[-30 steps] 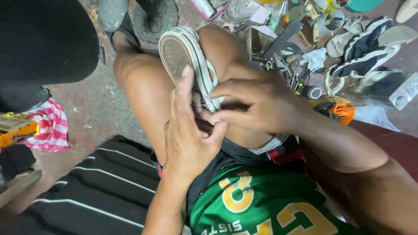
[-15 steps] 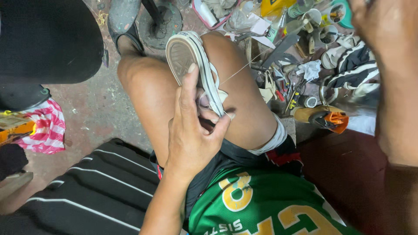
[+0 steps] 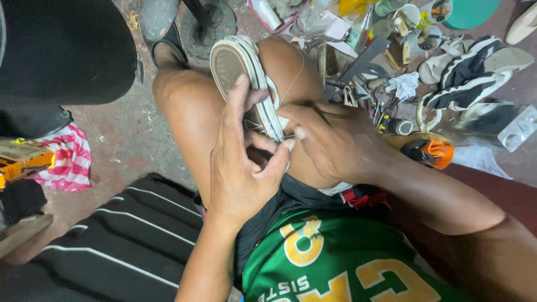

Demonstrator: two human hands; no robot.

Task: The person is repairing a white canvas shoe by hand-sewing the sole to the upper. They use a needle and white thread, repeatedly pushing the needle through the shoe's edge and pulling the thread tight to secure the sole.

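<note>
Mid-stitch: left hand [image 3: 243, 168] grips the sneaker [image 3: 246, 78]; right hand [image 3: 330, 140] pinches thread [image 3: 293, 84] at the sole, which likely needs pulling taut.

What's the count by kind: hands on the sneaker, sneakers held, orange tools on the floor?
Hands on the sneaker: 2, left hand and right hand
Sneakers held: 1, sneaker
Orange tools: 1, orange tool
Total: 4

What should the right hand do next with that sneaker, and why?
Probably draw the thread out until it pulls snug. The right hand pinches at the sneaker's sole edge, the left hand clamps the shoe between the knees, and a loose line of thread runs up from the stitching point.
</note>
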